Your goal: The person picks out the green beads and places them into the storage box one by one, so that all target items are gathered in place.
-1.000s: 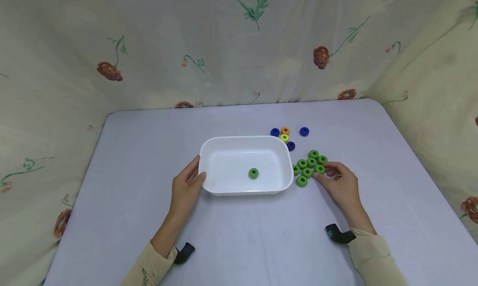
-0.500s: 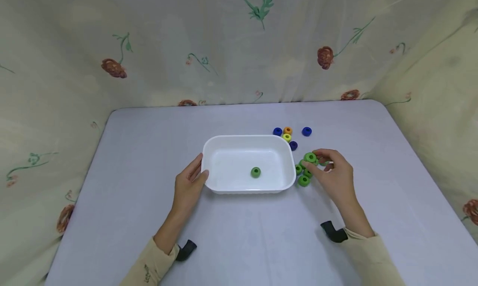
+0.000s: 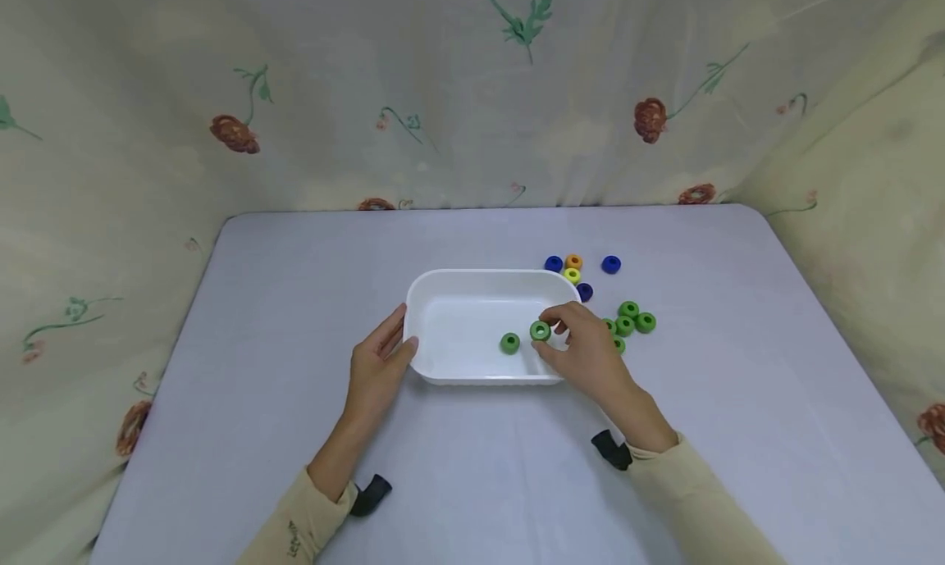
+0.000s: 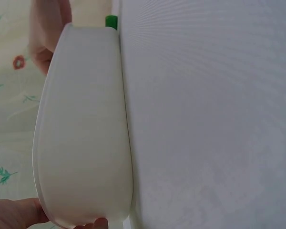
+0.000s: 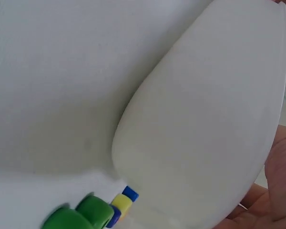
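Observation:
A white rectangular tray (image 3: 458,335) sits mid-table, with one green ring-shaped bead (image 3: 510,343) on its floor. At its left end my left hand (image 3: 378,376) grips the rim, thumb near the front corner and fingers along the outer side. Over the tray's right part, my right hand (image 3: 586,353) pinches a second green bead (image 3: 540,330) between thumb and fingertips, hole visible. Other green beads (image 3: 625,326) lie on the table right of the tray, some partly hidden by the right hand. In the right wrist view the tray's outer wall (image 5: 195,119) covers the held bead.
Behind the tray's far right corner lie a blue bead (image 3: 554,263), an orange bead (image 3: 574,261), a yellow bead (image 3: 572,276) and a dark blue bead (image 3: 585,292). Another blue bead (image 3: 611,265) lies farther right. Floral cloth (image 3: 369,81) hangs behind the table (image 3: 295,261).
My right hand took a green bead from the cluster on the right, lifted it and moved left over the tray. My left hand keeps its grip on the tray.

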Demonstrator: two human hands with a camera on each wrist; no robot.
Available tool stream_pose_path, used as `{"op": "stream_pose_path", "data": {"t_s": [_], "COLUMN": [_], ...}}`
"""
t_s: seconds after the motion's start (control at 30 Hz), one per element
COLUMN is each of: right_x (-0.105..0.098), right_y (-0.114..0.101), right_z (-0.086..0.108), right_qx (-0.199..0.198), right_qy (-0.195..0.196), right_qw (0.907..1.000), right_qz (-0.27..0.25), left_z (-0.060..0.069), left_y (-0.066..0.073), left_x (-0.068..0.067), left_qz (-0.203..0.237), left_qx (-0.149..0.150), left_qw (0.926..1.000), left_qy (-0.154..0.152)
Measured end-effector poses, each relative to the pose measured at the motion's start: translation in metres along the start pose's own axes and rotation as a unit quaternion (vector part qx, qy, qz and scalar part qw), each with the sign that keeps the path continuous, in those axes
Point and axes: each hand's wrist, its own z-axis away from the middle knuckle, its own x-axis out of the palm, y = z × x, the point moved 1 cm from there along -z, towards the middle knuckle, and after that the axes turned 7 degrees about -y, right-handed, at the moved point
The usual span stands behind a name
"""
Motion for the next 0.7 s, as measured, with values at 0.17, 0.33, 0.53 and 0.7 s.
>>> {"op": "stream_pose_path", "data": {"t_s": [0.17, 0.33, 0.53, 0.7], "right_x": [0.004, 0.004, 0.009, 0.012], "right_y": [-0.008, -0.015, -0.019, -0.016], "right_z": [-0.004, -0.012, -0.022, -0.025], "right_qx": [0.025, 0.047, 0.068, 0.082], "right_qy": [-0.065, -0.105, -0.145, -0.157], "right_qw": [0.9973, 0.9921, 0.9853, 0.9823], "right_qz": [0.024, 0.05, 0.06, 0.061], "left_z": [0.0, 0.0, 0.0, 0.0], "left_y": [0.0, 0.0, 0.001, 0.001], "left_x": [0.0, -0.001, 0.0, 0.0], "left_qz": [-0.003, -0.005, -0.009, -0.007], "left_qx": [0.0, -0.004, -0.004, -0.003], "left_qw": [1.0, 1.0, 0.9999, 1.0], "left_qy": [0.003, 0.004, 0.004, 0.001]}}
